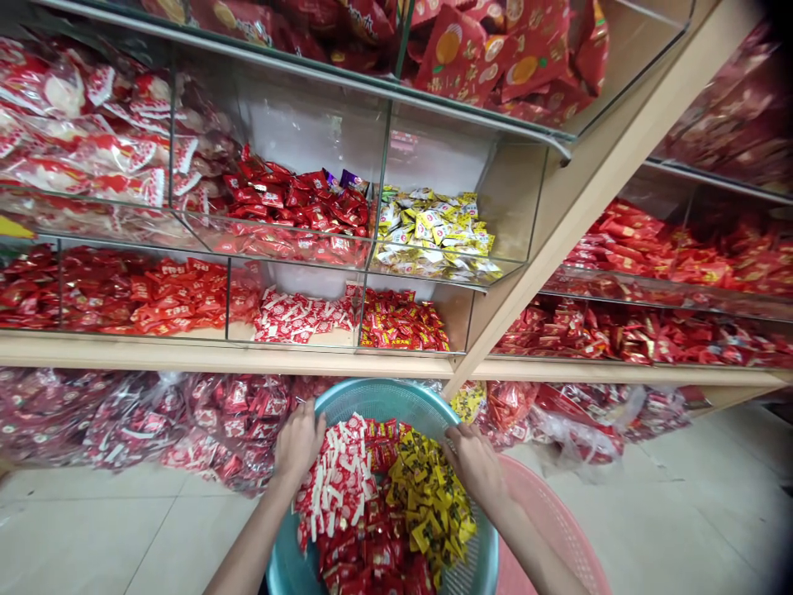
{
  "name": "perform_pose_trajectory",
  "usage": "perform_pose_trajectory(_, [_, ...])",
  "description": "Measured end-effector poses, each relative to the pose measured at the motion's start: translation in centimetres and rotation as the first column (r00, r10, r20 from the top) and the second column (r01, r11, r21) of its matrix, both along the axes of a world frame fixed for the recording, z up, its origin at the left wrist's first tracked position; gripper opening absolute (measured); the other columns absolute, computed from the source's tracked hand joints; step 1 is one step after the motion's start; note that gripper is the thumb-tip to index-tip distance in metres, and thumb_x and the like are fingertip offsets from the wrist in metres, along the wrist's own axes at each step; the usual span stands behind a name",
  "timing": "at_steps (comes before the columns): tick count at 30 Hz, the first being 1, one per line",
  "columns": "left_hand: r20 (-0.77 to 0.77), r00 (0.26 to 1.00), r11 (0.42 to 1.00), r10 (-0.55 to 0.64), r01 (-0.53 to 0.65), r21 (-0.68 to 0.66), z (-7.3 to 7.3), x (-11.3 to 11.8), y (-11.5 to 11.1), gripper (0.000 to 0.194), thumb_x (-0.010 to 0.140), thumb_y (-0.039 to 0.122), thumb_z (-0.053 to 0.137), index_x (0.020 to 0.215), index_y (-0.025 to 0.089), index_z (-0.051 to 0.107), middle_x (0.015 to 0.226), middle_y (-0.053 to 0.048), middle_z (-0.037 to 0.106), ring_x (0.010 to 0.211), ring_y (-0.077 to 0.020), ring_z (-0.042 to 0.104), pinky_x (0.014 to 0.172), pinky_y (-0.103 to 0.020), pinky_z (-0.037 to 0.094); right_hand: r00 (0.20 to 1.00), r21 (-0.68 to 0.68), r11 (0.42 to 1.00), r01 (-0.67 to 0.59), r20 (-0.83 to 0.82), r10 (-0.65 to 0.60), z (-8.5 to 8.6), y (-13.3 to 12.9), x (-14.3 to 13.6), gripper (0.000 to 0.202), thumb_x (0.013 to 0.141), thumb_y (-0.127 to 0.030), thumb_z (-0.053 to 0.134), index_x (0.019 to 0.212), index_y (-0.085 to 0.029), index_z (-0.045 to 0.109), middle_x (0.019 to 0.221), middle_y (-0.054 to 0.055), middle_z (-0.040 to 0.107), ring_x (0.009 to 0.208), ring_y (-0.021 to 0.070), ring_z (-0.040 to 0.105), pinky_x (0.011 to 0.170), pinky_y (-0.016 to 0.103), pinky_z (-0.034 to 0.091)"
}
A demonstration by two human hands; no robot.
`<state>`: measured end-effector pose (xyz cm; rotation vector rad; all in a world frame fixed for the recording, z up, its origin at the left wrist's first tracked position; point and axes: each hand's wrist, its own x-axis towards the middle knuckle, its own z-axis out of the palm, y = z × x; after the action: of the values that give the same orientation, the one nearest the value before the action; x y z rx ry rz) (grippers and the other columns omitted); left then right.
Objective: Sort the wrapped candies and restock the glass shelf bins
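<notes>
A teal plastic basket (384,395) is at the bottom centre, holding small wrapped candies. White-and-red packets (338,479) lie at its left, yellow ones (430,496) at its right, and dark red ones (372,549) nearer me. My left hand (299,442) is closed over the basket's left rim, thumb on the inner side. Across from it, my right hand (476,463) grips the right rim, its fingers curled over the edge.
A pink basket (545,516) stands beside and below the teal one at the right. Wooden shelves (186,354) with clear-walled compartments of candy rise ahead. Plastic bags of candy (241,413) lie beneath the bottom shelf on the tiled floor (92,521).
</notes>
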<state>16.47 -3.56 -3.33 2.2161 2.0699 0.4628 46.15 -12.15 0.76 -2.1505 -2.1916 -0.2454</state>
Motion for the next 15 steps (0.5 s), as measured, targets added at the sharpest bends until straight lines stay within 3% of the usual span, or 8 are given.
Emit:
perform_pose_trajectory(4, [0.003,1.0,1.0,0.002,-0.002,0.013,-0.4,-0.1,0.1,0.042,0.09,0.035,0.027,0.118,0.012,0.047,0.105,-0.013,0.063,0.084,-0.0189,0.063,0.065,-0.028,0.05,0.985,-0.124,0.977,-0.174,-0.04,0.17,-0.4,2.8,-2.5,0.019,0.088,-0.021,0.04,0.086,-0.02,0.059,0.091,0.005,0.06,0.09,0.0187,0.054,0.076,0.028,0.037])
perform_pose_trajectory(10, [0.023,1.0,0.999,-0.011,0.01,0.031,-0.7,-0.2,0.1,0.042,0.09,0.035,0.026,0.117,0.011,0.047,0.108,-0.012,0.062,0.086,-0.0185,0.063,0.071,-0.028,0.049,0.997,-0.315,0.946,0.081,0.034,-0.074,-4.6,6.9,-5.3,0.024,0.081,-0.021,0.051,0.102,-0.013,0.059,0.096,0.014,0.062,0.095,0.0247,0.056,0.073,0.031,0.044])
perform_pose_trajectory(15, [0.018,1.0,1.0,-0.005,0.005,0.027,-0.6,-0.2,0.1,0.042,0.09,0.035,0.025,0.117,0.01,0.047,0.108,-0.013,0.062,0.088,-0.0197,0.062,0.072,-0.029,0.049,0.994,-0.353,0.929,0.11,0.037,-0.103,-6.8,7.8,-5.4,0.039,0.077,-0.019,0.057,0.114,-0.009,0.053,0.091,0.016,0.065,0.093,0.027,0.058,0.071,0.034,0.046])
